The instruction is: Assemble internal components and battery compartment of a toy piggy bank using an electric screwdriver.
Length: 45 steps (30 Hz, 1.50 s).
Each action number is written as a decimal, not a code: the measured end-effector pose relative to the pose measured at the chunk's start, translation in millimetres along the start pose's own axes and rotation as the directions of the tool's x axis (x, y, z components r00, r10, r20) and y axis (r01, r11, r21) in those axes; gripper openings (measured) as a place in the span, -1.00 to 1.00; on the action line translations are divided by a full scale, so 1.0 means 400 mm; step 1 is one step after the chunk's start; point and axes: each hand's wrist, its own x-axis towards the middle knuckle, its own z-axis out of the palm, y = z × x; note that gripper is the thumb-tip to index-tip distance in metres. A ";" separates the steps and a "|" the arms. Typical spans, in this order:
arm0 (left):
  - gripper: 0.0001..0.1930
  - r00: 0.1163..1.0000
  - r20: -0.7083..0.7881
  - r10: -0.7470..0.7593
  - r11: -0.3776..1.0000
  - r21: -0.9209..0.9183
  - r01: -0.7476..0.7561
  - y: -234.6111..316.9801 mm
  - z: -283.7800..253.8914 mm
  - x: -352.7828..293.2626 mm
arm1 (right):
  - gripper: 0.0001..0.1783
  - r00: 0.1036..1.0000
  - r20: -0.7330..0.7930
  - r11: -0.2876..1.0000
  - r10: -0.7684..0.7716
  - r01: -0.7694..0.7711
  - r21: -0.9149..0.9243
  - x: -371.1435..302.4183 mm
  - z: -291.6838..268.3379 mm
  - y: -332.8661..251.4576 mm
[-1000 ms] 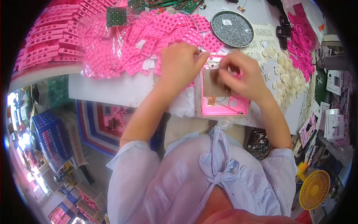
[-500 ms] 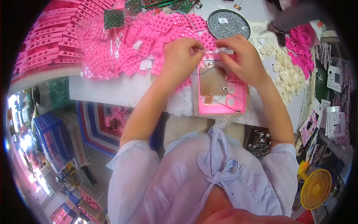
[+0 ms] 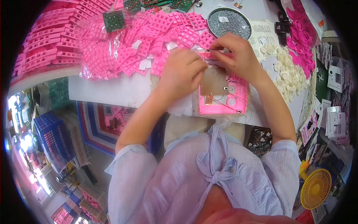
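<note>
One pink case (image 3: 222, 111) lies on the table right of the frame's middle, with one brown board (image 3: 213, 85) inside it. Two hands work over it. The left hand (image 3: 184, 72), blurred, is curled at the case's upper left corner; whether it holds anything, I cannot tell. The right hand (image 3: 236, 56) is at the case's top edge, thumb and forefinger a narrow gap apart; I cannot tell if something thin sits between them. One round dish (image 3: 208, 24) is at upper right of centre, and one green board (image 3: 113, 21) rests on the pink keypads (image 3: 128, 52) at upper left; the keypads overlap too much to count.

The table (image 3: 108, 89) has a white top. Below it, left of centre, is one striped basket (image 3: 95, 130) in blue, red and white. One blue basket (image 3: 54, 136) is at the left of the frame, one yellow fan (image 3: 316, 189) at lower right.

The keypads are gridded, some under shiny clear plastic. Small grey bits (image 3: 229, 27) fill the dish. Cream discs (image 3: 289, 78) lie heaped at upper right, near dark pink rings (image 3: 298, 41).
</note>
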 end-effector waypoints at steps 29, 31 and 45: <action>-0.88 0.986 0.010 0.165 0.986 0.030 -0.166 0.039 0.051 0.046 | -0.61 0.979 -0.154 0.988 0.136 -0.146 -0.053 -0.026 -0.103 0.094; -0.88 0.993 -0.008 0.115 0.993 0.015 -0.114 0.034 0.056 0.030 | -0.61 0.948 -0.293 0.934 0.124 -0.212 -0.288 0.109 -0.097 0.226; -0.94 0.987 -0.156 0.031 0.999 -0.009 -0.033 0.017 0.092 0.052 | -0.51 0.672 -0.675 0.810 0.305 -0.555 -0.187 0.273 -0.072 0.506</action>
